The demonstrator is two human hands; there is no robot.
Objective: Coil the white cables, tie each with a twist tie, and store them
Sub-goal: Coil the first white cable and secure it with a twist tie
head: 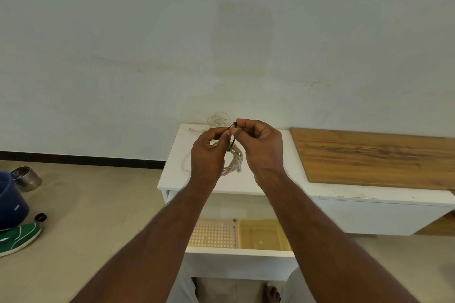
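A coiled white cable [235,161] hangs between my hands above the white table [278,186]. A thin black twist tie [232,141] loops around the coil. My left hand [209,154] pinches one end of the tie, with the coil partly hidden behind it. My right hand [262,146] pinches the tie's other end near the top. A second, loose pale cable [218,119] lies tangled at the table's far edge by the wall.
An open drawer [240,254] below the table holds a perforated basket [213,233] and a yellowish tray [262,235]. A wooden board [376,155] covers the table's right side. On the floor at left are a blue bucket [11,202], a steel bowl [25,177] and a green shoe [18,237].
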